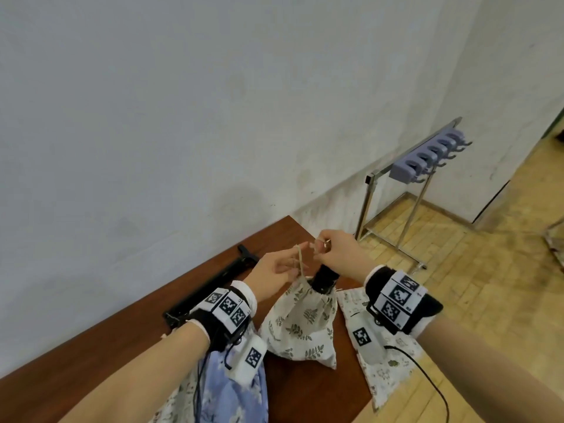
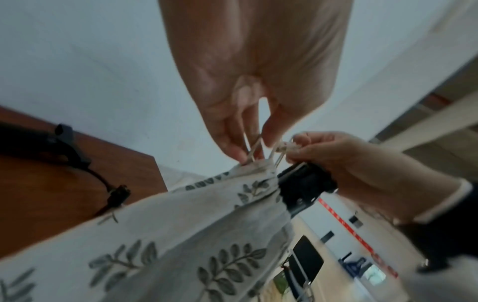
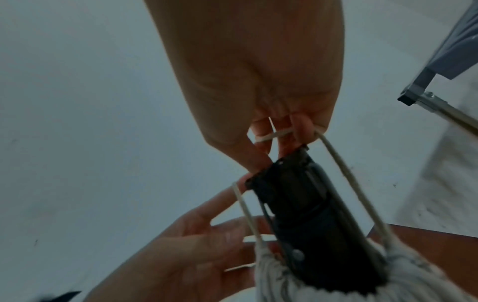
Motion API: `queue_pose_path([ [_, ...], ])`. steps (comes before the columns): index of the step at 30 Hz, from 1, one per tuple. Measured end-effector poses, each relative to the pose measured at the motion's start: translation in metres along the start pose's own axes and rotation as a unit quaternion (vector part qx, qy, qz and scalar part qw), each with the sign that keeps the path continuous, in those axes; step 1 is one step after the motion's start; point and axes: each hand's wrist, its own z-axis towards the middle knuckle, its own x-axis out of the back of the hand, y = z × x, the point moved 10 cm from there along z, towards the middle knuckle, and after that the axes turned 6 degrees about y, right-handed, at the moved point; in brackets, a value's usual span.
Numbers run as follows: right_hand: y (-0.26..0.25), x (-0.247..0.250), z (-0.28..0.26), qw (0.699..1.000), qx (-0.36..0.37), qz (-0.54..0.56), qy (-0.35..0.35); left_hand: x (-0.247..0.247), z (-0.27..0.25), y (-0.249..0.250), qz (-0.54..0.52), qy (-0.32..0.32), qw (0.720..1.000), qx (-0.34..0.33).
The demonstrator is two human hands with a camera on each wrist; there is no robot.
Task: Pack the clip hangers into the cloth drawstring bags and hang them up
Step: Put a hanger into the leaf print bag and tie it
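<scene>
A leaf-print cloth drawstring bag (image 1: 300,325) stands on the brown table (image 1: 122,331), its mouth gathered around black clip hangers (image 1: 325,280) that stick out of the top. My left hand (image 1: 290,265) pinches one loop of the beige drawstring (image 1: 300,261) on the bag's left side. My right hand (image 1: 320,248) pinches the other loop just above the hangers. In the left wrist view the fingers (image 2: 238,151) squeeze the cord at the bag (image 2: 181,224) mouth. In the right wrist view the cord (image 3: 349,183) runs from my fingers (image 3: 297,130) down past the hangers (image 3: 310,214).
Another black clip hanger (image 1: 213,282) lies along the table by the wall. A flat printed bag (image 1: 375,355) hangs over the table's right edge, and a blue floral bag (image 1: 232,389) lies under my left wrist. A metal rack with purple hooks (image 1: 427,154) stands on the wooden floor at the right.
</scene>
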Motion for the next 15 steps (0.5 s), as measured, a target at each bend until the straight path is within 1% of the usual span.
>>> queue_pose_path([
  [2,0.0,-0.007,0.0,1.0,-0.003,-0.011,-0.02,0.007,-0.002,0.004,-0.007,0.05,0.998,-0.027],
  [4,0.004,-0.016,-0.003,0.998,-0.02,-0.05,-0.04,0.01,-0.006,0.009,-0.066,0.09,0.993,-0.041],
  [6,0.004,-0.018,-0.006,0.993,-0.01,-0.111,-0.031,0.02,-0.007,0.013,-0.087,0.132,0.986,-0.06],
  [7,0.001,-0.018,-0.007,0.989,0.007,-0.143,-0.025,0.023,-0.007,0.015,-0.081,0.138,0.985,-0.067],
  [9,-0.009,-0.019,-0.008,0.985,0.049,-0.162,-0.021,0.025,-0.006,0.017,-0.074,0.12,0.988,-0.062],
  [11,-0.024,-0.021,-0.009,0.985,0.095,-0.141,-0.022,0.026,-0.004,0.019,-0.064,0.094,0.993,-0.042],
  [13,-0.033,-0.029,-0.012,0.977,0.126,-0.167,-0.046,0.026,-0.002,0.024,-0.013,0.067,0.997,-0.036],
  [15,-0.033,-0.037,-0.012,0.968,0.137,-0.2,-0.058,0.021,-0.001,0.028,0.033,0.031,0.998,-0.035],
])
